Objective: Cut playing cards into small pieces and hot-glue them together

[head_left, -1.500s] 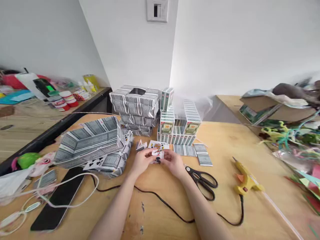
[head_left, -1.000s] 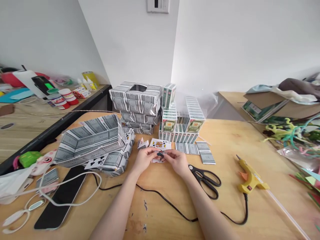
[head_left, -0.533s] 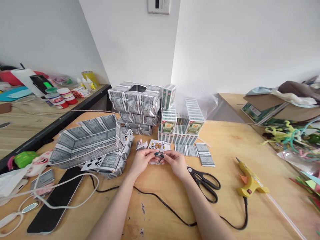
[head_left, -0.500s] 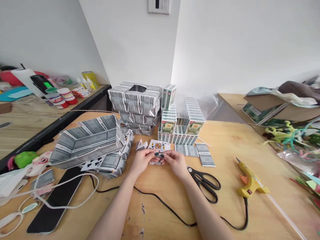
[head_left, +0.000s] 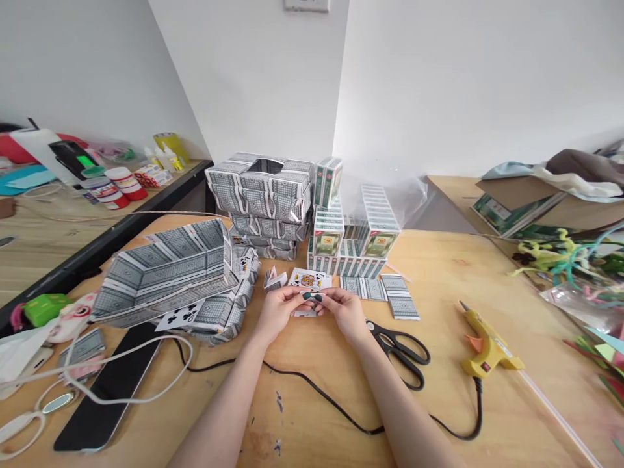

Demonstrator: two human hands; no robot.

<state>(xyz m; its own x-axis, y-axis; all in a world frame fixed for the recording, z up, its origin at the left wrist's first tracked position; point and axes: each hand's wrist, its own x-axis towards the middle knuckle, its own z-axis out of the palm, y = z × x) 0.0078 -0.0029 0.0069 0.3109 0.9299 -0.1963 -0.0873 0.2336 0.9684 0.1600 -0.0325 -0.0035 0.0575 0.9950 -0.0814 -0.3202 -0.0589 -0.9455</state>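
My left hand (head_left: 281, 312) and my right hand (head_left: 344, 313) meet at the middle of the table, thumb tips side by side. Between their fingertips they pinch a playing card (head_left: 312, 294), mostly hidden, with only a thin pale edge showing. Flat on the table just behind and beneath the fingers lies a king card (head_left: 308, 278). Left of it stand a few folded cards (head_left: 275, 279). Cards with grey patterned backs (head_left: 363, 288) lie face down behind my right hand. Black-handled scissors (head_left: 402, 351) rest beside my right wrist.
A yellow glue gun (head_left: 490, 348) lies at right, its black cord crossing under my forearms. Boxes made of cards (head_left: 260, 188) are stacked at the back, near green card packs (head_left: 380, 244). An open card-built box (head_left: 166, 273) and a phone (head_left: 104, 396) are at left.
The view has tilted slightly downward. My hands stay together at the same place, with only a small shift of the thumbs and fingertips.
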